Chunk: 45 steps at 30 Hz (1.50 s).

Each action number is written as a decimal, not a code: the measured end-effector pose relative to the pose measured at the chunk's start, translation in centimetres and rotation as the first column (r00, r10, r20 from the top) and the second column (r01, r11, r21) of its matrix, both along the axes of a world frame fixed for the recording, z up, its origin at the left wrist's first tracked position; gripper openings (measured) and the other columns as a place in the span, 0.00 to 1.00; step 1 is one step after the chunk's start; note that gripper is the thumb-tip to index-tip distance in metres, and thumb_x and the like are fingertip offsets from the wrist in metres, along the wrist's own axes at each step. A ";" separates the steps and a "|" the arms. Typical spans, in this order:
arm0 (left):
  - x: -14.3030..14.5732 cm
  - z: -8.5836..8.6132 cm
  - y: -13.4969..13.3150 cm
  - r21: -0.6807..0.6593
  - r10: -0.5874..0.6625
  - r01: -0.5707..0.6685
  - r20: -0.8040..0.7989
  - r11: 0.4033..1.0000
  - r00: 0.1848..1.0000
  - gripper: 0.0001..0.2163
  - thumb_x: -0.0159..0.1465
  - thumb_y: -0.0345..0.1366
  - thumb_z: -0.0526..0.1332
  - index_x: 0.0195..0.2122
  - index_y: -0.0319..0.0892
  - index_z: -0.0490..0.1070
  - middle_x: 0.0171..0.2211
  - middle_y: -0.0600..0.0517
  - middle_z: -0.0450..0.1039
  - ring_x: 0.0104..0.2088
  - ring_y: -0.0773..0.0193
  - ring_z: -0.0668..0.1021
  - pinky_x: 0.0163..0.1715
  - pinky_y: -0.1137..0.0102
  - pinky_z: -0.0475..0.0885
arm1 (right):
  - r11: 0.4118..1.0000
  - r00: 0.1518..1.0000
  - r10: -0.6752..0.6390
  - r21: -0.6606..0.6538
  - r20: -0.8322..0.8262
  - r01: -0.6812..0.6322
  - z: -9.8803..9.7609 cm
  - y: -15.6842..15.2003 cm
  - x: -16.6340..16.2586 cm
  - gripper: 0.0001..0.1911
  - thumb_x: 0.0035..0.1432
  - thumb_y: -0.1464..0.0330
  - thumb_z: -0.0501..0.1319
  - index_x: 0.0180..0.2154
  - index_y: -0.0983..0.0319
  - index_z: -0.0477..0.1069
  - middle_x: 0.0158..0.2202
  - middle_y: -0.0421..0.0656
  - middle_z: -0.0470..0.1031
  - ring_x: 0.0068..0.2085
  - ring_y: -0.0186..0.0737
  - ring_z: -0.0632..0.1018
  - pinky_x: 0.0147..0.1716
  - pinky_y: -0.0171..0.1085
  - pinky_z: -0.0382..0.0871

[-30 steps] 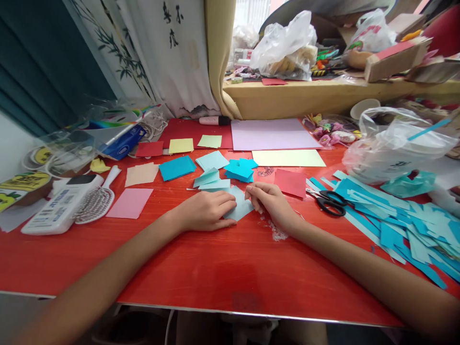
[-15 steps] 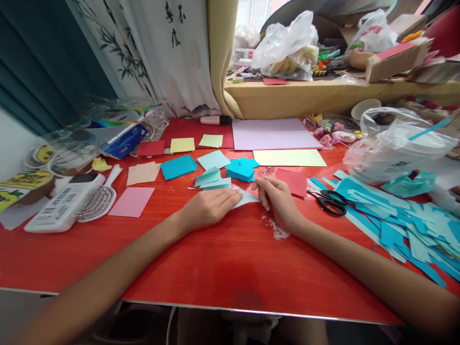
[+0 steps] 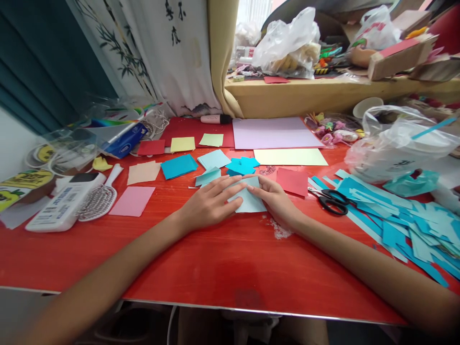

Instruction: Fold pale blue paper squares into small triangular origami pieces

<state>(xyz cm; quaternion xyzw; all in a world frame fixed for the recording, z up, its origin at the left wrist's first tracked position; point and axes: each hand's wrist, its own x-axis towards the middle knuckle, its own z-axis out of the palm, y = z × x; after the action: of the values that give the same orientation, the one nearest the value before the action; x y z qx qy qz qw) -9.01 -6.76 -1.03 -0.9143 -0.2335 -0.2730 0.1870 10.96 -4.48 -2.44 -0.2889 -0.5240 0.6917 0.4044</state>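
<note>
A: Since half a sec ago the pale blue paper [image 3: 254, 199] has swung round to show a broad face, & the R hand [image 3: 278, 199] has closed on its 3 o'clock edge, thumb in front.

B: And the L hand [image 3: 208, 202]?

A: Fingers spread at its 9 o'clock side; can't tell if they're pinching.

B: Where's that paper exactly?

A: Btwn the hands, over the red table [image 3: 201, 268]. Scissors [image 3: 325, 196] at 3 from it, bright blue pieces [image 3: 241, 166] at 11, white scraps [image 3: 280, 231] at 5.

B: Risks?

A: Prob. a skewed edge, if L's loose while R pulls. The pale folded piece [image 3: 207, 177] at 10 o'clock sits right by L's fingers; a stray knuckle cd shove it. Scraps cd spoil a crease, if the paper drifts onto 'em.
</note>
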 end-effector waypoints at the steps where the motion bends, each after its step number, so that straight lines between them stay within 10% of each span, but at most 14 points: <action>1: 0.2 0.0 0.0 -0.043 0.034 -0.032 0.048 0.999 0.998 0.04 0.64 0.31 0.56 0.38 0.41 0.70 0.54 0.44 0.69 0.60 0.54 0.66 0.57 0.56 0.67 | 1.000 1.000 -0.023 -0.003 0.012 0.023 -0.1 0.1 0.0 0.12 0.57 0.63 0.61 0.43 0.59 0.69 0.40 0.42 0.75 0.36 0.34 0.76 0.35 0.34 0.72; 10: 1.2 0.8 -0.6 -0.651 0.423 -0.103 0.356 0.752 0.833 0.10 0.66 0.37 0.52 0.34 0.41 0.71 0.57 0.47 0.65 0.55 0.59 0.70 0.52 0.61 0.67 | 1.000 0.997 -0.014 -0.015 -0.082 0.012 0.2 0.3 0.0 0.19 0.61 0.54 0.54 0.45 0.59 0.70 0.44 0.46 0.75 0.42 0.43 0.78 0.32 0.39 0.77; 21: 1.6 0.9 -0.8 -0.816 0.570 0.084 0.469 0.572 0.674 0.06 0.65 0.39 0.54 0.38 0.43 0.65 0.34 0.53 0.68 0.34 0.66 0.72 0.36 0.69 0.68 | 0.993 0.991 0.040 0.116 -0.129 -0.025 0.3 0.1 0.1 0.27 0.49 0.61 0.67 0.50 0.57 0.63 0.52 0.46 0.70 0.44 0.42 0.78 0.35 0.38 0.78; 45: 2.0 0.1 -1.1 -0.827 0.520 0.195 0.496 0.527 0.696 0.10 0.65 0.38 0.56 0.46 0.45 0.64 0.33 0.53 0.69 0.32 0.68 0.74 0.34 0.70 0.71 | 0.974 0.981 -0.180 0.155 0.067 0.168 0.3 -0.1 0.1 0.12 0.53 0.62 0.65 0.34 0.64 0.71 0.29 0.41 0.77 0.27 0.33 0.78 0.31 0.34 0.77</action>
<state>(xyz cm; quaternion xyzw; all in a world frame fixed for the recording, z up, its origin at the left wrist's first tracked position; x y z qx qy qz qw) -7.03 -7.82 -0.90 -0.6833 -0.4784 -0.4290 -0.3467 11.03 -4.59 -2.16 -0.3307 -0.5626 0.6003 0.4624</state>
